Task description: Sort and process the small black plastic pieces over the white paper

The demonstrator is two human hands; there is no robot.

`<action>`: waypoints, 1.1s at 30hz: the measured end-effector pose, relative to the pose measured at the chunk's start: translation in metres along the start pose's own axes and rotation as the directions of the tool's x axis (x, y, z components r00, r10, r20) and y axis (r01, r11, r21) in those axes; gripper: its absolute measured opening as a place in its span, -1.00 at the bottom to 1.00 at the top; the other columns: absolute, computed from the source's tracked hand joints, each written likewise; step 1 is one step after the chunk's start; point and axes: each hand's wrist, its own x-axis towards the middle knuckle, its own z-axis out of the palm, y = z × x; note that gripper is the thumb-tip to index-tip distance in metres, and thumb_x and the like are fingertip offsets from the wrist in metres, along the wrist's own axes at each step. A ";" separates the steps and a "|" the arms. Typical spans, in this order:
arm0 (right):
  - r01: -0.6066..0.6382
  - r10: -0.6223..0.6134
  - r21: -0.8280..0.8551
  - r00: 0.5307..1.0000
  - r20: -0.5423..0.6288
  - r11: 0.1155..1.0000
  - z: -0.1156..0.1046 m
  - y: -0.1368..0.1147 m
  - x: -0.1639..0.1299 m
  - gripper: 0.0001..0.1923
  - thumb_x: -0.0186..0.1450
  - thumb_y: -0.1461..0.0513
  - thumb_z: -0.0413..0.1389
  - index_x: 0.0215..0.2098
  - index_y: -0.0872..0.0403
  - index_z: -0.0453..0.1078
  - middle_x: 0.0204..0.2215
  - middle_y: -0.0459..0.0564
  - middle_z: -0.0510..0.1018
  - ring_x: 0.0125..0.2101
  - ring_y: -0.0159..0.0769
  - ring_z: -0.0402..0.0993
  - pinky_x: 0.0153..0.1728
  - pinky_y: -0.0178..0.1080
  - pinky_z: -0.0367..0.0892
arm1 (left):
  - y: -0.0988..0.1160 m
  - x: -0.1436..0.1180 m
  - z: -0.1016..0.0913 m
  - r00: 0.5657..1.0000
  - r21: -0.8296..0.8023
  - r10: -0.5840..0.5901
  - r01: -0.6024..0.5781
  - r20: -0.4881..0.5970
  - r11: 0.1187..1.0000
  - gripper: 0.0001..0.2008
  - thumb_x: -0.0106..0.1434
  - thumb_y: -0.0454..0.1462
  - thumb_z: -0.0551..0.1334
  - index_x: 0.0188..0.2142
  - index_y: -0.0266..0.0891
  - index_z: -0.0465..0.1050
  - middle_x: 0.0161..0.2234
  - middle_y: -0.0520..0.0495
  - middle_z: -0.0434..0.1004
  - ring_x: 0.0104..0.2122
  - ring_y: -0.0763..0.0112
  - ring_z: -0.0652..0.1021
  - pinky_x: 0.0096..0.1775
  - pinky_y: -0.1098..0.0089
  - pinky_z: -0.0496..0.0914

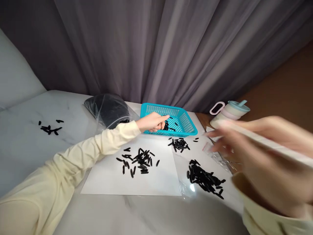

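My left hand point(154, 122) reaches over the near rim of a turquoise plastic basket point(189, 125). Its index finger points forward and the other fingers are curled; whatever they may hold is hidden. Black oblong pieces point(166, 125) lie on the basket floor beside it. At the right, my right hand point(242, 156) is smeared by motion, and its grip is unclear. A blurred white strip point(276, 142) crosses behind it, with more blurred skin point(271, 125) beyond; whose is unclear. The nearest black pile point(205, 178) lies left of my right sleeve.
A white sheet point(105, 181) bears scattered black pieces point(141, 160). A smaller pile point(179, 144) lies before the basket, and a few pieces point(50, 129) at far left. A clear bag of black contents point(110, 109), a lidded cup point(230, 112) and clear plastic packets point(217, 155) stand around.
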 end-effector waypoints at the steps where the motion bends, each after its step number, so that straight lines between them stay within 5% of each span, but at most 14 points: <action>1: -0.028 0.028 0.001 1.000 -0.002 1.000 0.012 0.000 -0.011 -0.87 0.18 0.25 0.19 -0.53 0.01 0.44 -0.67 -0.13 0.52 -0.69 -0.40 0.40 -0.70 -0.34 0.29 | 0.001 -0.012 0.005 0.991 -0.225 -0.047 0.075 0.128 0.971 -0.52 0.32 -0.03 -0.09 -0.59 -0.26 0.24 -0.82 0.19 -0.04 -0.80 0.60 0.06 -0.67 0.53 0.02; 3: -0.078 0.062 0.076 0.977 0.202 0.994 0.038 0.006 -0.037 -0.80 0.23 0.24 0.13 -0.55 0.07 0.39 -0.68 -0.13 0.52 -0.75 -0.46 0.35 -0.71 -0.39 0.26 | -0.001 -0.035 0.013 0.942 -0.499 -0.053 0.222 0.331 0.838 -0.64 0.30 -0.05 -0.02 -0.45 -0.25 0.26 -0.80 0.24 -0.05 -0.81 0.63 -0.01 -0.72 0.58 -0.08; 5: -0.107 0.063 0.117 0.942 0.329 0.987 0.061 0.016 -0.061 -0.81 0.27 0.25 0.06 -0.50 0.11 0.38 -0.71 -0.13 0.49 -0.74 -0.47 0.35 -0.68 -0.41 0.27 | -0.007 -0.051 0.019 0.917 -0.581 -0.062 0.302 0.395 0.756 -0.72 0.28 -0.08 0.05 -0.40 -0.25 0.26 -0.79 0.24 -0.02 -0.81 0.65 -0.03 -0.74 0.61 -0.14; 8: -0.072 0.015 0.143 0.931 0.365 0.987 0.085 0.030 -0.089 -0.81 0.30 0.26 -0.01 -0.44 0.13 0.35 -0.70 -0.10 0.49 -0.74 -0.46 0.34 -0.68 -0.41 0.25 | -0.019 -0.063 0.023 0.912 -0.640 -0.109 0.358 0.394 0.680 -0.76 0.25 -0.12 0.10 -0.42 -0.25 0.24 -0.79 0.25 -0.04 -0.80 0.68 -0.06 -0.74 0.64 -0.18; 11: -0.037 -0.015 0.154 0.946 0.322 0.987 0.097 0.037 -0.101 -0.77 0.33 0.26 -0.09 -0.13 0.15 0.33 -0.59 -0.08 0.54 -0.71 -0.45 0.39 -0.61 -0.40 0.30 | -0.027 -0.067 0.025 0.901 -0.656 -0.122 0.391 0.417 0.645 -0.75 0.26 -0.09 0.06 -0.39 -0.23 0.22 -0.79 0.25 -0.04 -0.80 0.67 -0.07 -0.74 0.63 -0.20; 15: -0.164 0.099 0.138 0.916 0.388 0.977 0.105 0.046 -0.106 -0.63 0.40 0.24 -0.25 0.11 0.14 0.15 -0.64 -0.16 0.47 -0.70 -0.46 0.38 -0.59 -0.42 0.31 | -0.031 -0.073 0.032 0.819 -0.636 -0.141 0.528 0.556 0.563 -0.62 0.26 0.06 -0.08 -0.27 -0.18 0.20 -0.82 0.22 0.01 -0.82 0.63 -0.08 -0.74 0.62 -0.20; 18: -0.168 0.095 0.096 0.853 0.514 0.981 0.109 0.052 -0.111 -0.67 0.41 0.21 -0.27 -0.02 0.12 0.23 -0.63 -0.14 0.44 -0.67 -0.41 0.40 -0.59 -0.39 0.29 | -0.033 -0.076 0.038 0.753 -0.559 -0.139 0.586 0.643 0.587 -0.51 0.22 0.16 -0.14 -0.22 -0.18 0.18 -0.84 0.22 0.02 -0.84 0.61 -0.06 -0.73 0.61 -0.19; 26: 0.017 -0.128 0.188 0.790 0.600 0.982 0.116 0.060 -0.116 -0.83 0.37 0.21 -0.13 -0.13 0.08 0.20 -0.42 -0.01 0.54 -0.50 -0.32 0.49 -0.51 -0.34 0.32 | -0.038 -0.080 0.045 0.710 -0.494 -0.090 0.569 0.699 0.657 -0.46 0.20 0.20 -0.19 -0.21 -0.18 0.13 -0.80 0.24 0.03 -0.82 0.64 -0.05 -0.71 0.58 -0.11; 33: 0.149 -0.282 0.277 0.795 0.538 0.949 0.109 0.064 -0.112 -0.88 0.29 0.30 -0.07 -0.22 0.07 0.25 -0.54 -0.10 0.48 -0.59 -0.38 0.39 -0.56 -0.34 0.21 | -0.030 -0.085 0.044 0.755 -0.482 -0.107 0.514 0.647 0.709 -0.58 0.25 0.13 -0.12 -0.19 -0.15 0.08 -0.79 0.27 0.01 -0.80 0.64 -0.06 -0.73 0.61 -0.13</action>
